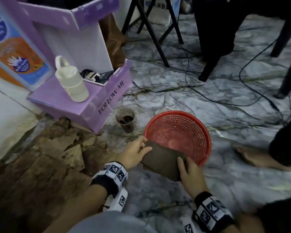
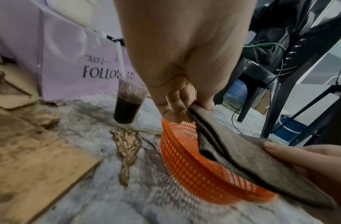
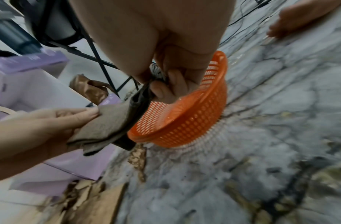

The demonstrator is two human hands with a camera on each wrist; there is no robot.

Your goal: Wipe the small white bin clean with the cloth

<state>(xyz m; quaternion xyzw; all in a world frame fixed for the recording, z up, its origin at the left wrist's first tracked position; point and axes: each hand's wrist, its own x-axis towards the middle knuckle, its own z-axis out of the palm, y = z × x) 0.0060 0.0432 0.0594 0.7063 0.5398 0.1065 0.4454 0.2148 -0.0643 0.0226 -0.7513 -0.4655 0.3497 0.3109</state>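
A folded brown-grey cloth is held between both hands just above the near rim of a round red mesh basket on the marbled floor. My left hand pinches the cloth's left end, fingers curled over its edge. At the right end my right hand grips it, thumb on top. No small white bin shows in any view.
A plastic cup of dark drink stands left of the basket, beside a purple box with a white bottle on it. Torn cardboard lies at left. Cables, chair legs and another person's bare foot are to the right.
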